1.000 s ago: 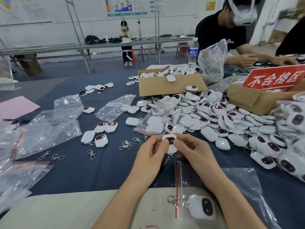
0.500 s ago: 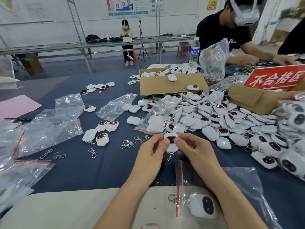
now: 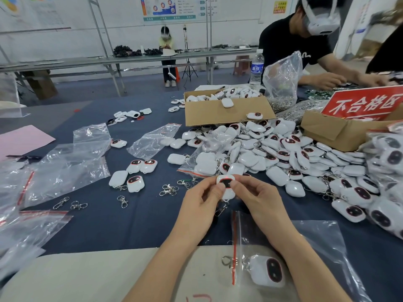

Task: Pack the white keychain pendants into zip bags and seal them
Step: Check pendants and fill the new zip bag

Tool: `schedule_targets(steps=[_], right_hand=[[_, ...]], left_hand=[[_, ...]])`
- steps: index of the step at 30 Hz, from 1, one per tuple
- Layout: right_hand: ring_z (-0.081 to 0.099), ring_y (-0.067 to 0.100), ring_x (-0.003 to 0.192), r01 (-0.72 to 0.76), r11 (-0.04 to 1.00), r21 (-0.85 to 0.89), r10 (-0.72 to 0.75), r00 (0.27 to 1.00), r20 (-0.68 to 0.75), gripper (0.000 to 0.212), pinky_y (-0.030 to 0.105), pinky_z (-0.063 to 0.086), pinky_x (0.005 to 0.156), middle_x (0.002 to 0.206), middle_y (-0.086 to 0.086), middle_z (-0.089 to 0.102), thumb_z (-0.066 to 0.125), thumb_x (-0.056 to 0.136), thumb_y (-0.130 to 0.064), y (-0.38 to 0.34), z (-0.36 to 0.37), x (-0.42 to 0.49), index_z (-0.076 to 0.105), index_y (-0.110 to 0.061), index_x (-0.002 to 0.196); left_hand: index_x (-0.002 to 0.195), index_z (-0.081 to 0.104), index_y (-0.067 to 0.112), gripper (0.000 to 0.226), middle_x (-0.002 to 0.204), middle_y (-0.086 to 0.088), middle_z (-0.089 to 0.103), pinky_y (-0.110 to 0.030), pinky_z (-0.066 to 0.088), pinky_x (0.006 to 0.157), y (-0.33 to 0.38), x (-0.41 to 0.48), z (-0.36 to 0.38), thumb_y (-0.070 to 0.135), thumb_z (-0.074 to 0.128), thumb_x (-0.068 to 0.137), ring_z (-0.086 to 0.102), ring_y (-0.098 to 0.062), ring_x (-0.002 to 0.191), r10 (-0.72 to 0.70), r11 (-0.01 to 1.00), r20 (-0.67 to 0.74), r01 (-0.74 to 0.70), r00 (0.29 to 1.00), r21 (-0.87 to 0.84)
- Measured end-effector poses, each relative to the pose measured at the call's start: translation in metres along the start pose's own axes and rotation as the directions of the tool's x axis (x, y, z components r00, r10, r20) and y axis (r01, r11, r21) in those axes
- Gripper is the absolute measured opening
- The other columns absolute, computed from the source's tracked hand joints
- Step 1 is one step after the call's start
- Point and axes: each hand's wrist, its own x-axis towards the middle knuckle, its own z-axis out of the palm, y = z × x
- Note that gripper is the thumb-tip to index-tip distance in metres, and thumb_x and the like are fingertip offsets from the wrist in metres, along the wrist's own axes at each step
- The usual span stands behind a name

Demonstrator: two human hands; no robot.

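white pendants heaped in a big pile (image 3: 272, 153) beyond the zip bag (image 3: 320, 243) mean most packing is left, i judge. that bag holds one bagged pendant (image 3: 269, 272), its ring (image 3: 226, 260) across the red strip (image 3: 234, 236), so unsealed. just beyond the bag, left hand (image 3: 200, 199) and right hand (image 3: 259, 197) both pinch the held pendant (image 3: 226, 186) between curled fingertips, dark face up, its clasp (image 3: 220, 211) dangling toward the bag.
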Motion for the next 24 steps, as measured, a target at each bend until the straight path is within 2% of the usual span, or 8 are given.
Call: schedule_targets(steps=[3, 5, 10, 16, 20, 24], right_hand=[[0.069, -0.004, 0.084, -0.007, 1.000, 0.012, 0.007, 1.000, -0.001, 0.015, 0.010, 0.049, 0.077, 0.094, -0.013, 0.078, 0.069, 0.094, -0.024, 0.0012, -0.0013, 0.0006, 0.077, -0.026, 0.107], [0.070, 0.001, 0.088, -0.019, 1.000, 0.014, 0.019, 1.000, 0.009, 0.016, 0.015, 0.052, 0.080, 0.098, -0.010, 0.078, 0.070, 0.094, -0.025, 0.0016, -0.0015, 0.0009, 0.077, -0.026, 0.108], [0.069, 0.007, 0.083, -0.003, 1.000, 0.001, 0.003, 1.000, 0.026, 0.013, 0.019, 0.055, 0.078, 0.097, -0.007, 0.078, 0.070, 0.093, -0.027, 0.0025, -0.0027, 0.0013, 0.079, -0.032, 0.102], [0.073, 0.013, 0.094, -0.025, 1.000, 0.002, 0.025, 1.000, 0.019, 0.017, 0.027, 0.056, 0.086, 0.099, -0.006, 0.078, 0.070, 0.094, -0.024, 0.0044, -0.0029, 0.0019, 0.077, -0.025, 0.109], [0.073, 0.012, 0.094, -0.029, 1.000, 0.011, 0.029, 0.999, 0.012, 0.017, 0.025, 0.056, 0.085, 0.099, -0.005, 0.078, 0.070, 0.094, -0.021, 0.0048, -0.0029, 0.0018, 0.077, -0.024, 0.109], [0.071, 0.010, 0.087, -0.017, 1.000, 0.022, 0.016, 1.000, 0.012, 0.014, 0.020, 0.056, 0.081, 0.096, -0.005, 0.078, 0.070, 0.094, -0.021, 0.0043, -0.0024, 0.0020, 0.078, -0.029, 0.102]], left_hand=[[0.111, 0.071, 0.041, 0.026, 0.096, 0.008, 0.075, -0.021, 0.053, 0.084, 0.0003, -0.0004, 0.0011, 0.020, 0.063, 0.099, 0.066, -0.009, 0.086, -0.007, 1.000, 0.029, 0.006, 1.000, 0.013], [0.113, 0.070, 0.039, 0.025, 0.093, 0.011, 0.074, -0.017, 0.053, 0.081, -0.0001, -0.0007, 0.0008, 0.020, 0.064, 0.098, 0.063, -0.004, 0.082, -0.013, 1.000, 0.038, 0.012, 0.999, 0.017], [0.118, 0.069, 0.035, 0.026, 0.099, 0.012, 0.075, -0.017, 0.053, 0.085, 0.0000, -0.0013, 0.0016, 0.018, 0.063, 0.099, 0.068, -0.011, 0.094, -0.004, 0.998, 0.043, 0.002, 0.999, 0.062], [0.118, 0.068, 0.037, 0.028, 0.099, 0.015, 0.075, -0.009, 0.047, 0.080, 0.0020, -0.0022, 0.0015, 0.017, 0.061, 0.100, 0.068, -0.003, 0.093, 0.010, 0.994, 0.052, -0.016, 0.999, 0.110], [0.116, 0.068, 0.040, 0.028, 0.096, 0.013, 0.075, -0.008, 0.047, 0.076, 0.0027, -0.0029, 0.0020, 0.018, 0.061, 0.100, 0.067, -0.007, 0.089, 0.018, 0.993, 0.037, -0.022, 0.999, 0.118], [0.118, 0.068, 0.035, 0.026, 0.096, 0.012, 0.075, -0.015, 0.050, 0.083, 0.0022, -0.0019, 0.0044, 0.019, 0.062, 0.099, 0.067, -0.006, 0.092, -0.008, 0.993, 0.009, 0.007, 1.000, 0.122]])
